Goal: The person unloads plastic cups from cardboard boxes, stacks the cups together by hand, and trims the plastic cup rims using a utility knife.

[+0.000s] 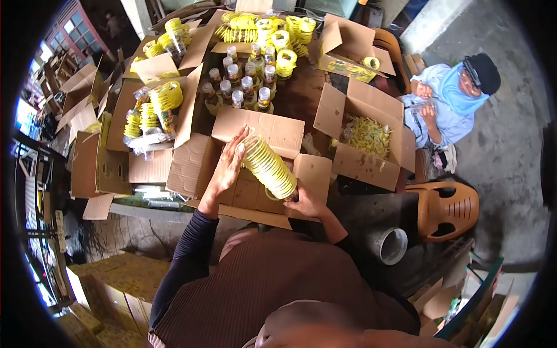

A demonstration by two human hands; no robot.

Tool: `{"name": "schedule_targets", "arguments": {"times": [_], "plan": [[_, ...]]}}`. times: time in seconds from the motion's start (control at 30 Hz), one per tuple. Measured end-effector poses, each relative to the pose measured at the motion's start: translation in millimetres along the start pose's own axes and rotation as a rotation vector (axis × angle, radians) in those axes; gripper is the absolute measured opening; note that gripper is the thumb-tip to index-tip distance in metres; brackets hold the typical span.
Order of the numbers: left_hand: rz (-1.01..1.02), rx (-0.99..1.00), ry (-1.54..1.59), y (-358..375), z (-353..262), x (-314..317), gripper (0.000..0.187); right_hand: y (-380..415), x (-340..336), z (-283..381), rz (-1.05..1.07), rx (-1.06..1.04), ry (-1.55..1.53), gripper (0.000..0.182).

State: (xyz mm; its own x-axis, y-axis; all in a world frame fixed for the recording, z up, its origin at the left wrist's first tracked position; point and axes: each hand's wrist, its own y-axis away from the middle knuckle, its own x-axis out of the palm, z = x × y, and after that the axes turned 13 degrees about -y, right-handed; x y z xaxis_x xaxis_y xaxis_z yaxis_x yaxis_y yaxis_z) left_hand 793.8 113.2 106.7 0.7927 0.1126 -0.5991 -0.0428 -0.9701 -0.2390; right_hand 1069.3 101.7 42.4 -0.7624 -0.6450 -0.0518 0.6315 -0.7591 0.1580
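A long stack of yellow rings point(270, 167) lies slantwise between my hands, above a cardboard box point(243, 191) with its flaps spread. My left hand point(228, 165) rests against the upper left end of the stack, its fingers straight and held flat. At the lower right end, my right hand point(307, 202) is closed round the stack, thumb along its side. Something dark shows at that end beside my right fingers; I cannot make out what it is.
Several capped jars point(248, 87) stand on the table, with yellow ring stacks point(241, 29) behind. Open boxes flank me, one with yellow scraps point(368, 136), another with wrapped ring stacks point(152, 113). A person point(447, 95) sits at right near an orange chair point(447, 210) and a bucket point(393, 246).
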Motion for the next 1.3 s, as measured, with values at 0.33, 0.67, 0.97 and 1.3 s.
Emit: {"name": "schedule_targets", "arguments": {"times": [0.33, 0.67, 0.97, 1.3], "plan": [[-0.157, -0.124, -0.020, 10, -32, -4, 0.067, -10, -74, 27, 0.499, 0.194, -0.280, 0.045], [-0.247, -0.227, -0.197, 29, -71, 27, 0.033, -21, -124, 34, 0.617, 0.275, -0.301, 0.042], [-0.511, -0.376, 0.252, 30, -46, 60, 0.047, -49, -117, 12, 0.614, 0.260, -0.324, 0.046], [0.192, -0.529, -0.664, 48, 20, 162, 0.071, -130, -107, 25, 0.502, 0.033, 0.227, 0.072]]}}
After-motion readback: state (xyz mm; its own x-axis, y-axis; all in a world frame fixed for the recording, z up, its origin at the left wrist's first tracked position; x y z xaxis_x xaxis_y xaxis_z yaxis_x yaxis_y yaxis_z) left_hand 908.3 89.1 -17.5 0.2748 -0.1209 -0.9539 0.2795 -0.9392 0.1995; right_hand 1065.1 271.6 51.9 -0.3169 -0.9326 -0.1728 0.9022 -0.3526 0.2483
